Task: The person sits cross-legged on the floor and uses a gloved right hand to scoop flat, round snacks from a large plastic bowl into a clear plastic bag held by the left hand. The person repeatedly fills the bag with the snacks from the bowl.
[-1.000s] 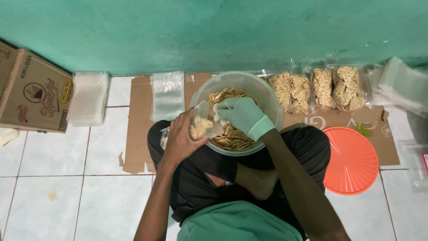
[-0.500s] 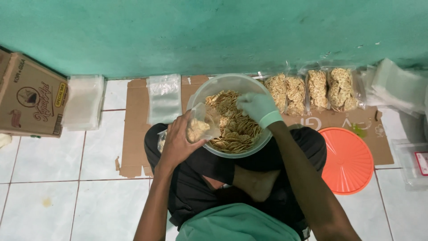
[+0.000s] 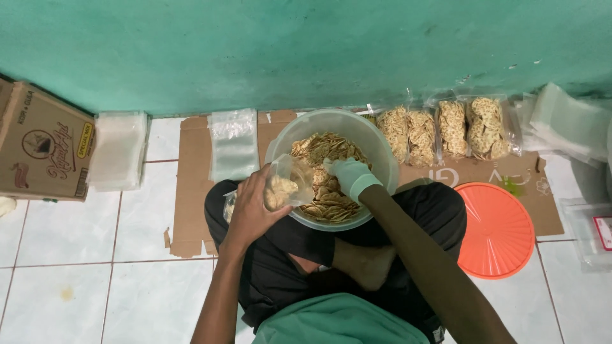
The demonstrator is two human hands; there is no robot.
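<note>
1. Standing at the far left is a brown cardboard box (image 3: 39, 143) against the green wall, with a stack of clear flat bags (image 3: 118, 151) just beside it on the tiled floor.
2. Next comes a flattened sheet of cardboard (image 3: 191, 191) laid on the floor, and on it another small pile of clear bags (image 3: 233, 143).
3. The person sits cross-legged on that sheet. Their bare left hand (image 3: 252, 213) has its grip closed around a thin clear bag (image 3: 285, 185), partly filled with pale crackers, held at the near-left rim of the bowl. Such film looks light, limp and slippery, so I judge it best held near the mouth, pinched so it stays open.
4. The big translucent plastic bowl (image 3: 376, 143) rests on the person's lap, well stocked with round flat crackers (image 3: 325, 197). These look brittle and light; a loose scoop should suit them better than a squeeze.
5. The right hand (image 3: 349, 176), in a pale green glove, is down in the bowl, fingers curled on the crackers; whether it holds any I cannot tell.
6. Further right, four filled packets (image 3: 440, 130) stand along the wall, an orange round lid (image 3: 498, 230) lies on the floor, and more clear bags (image 3: 567, 121) sit at the far edge.
</note>
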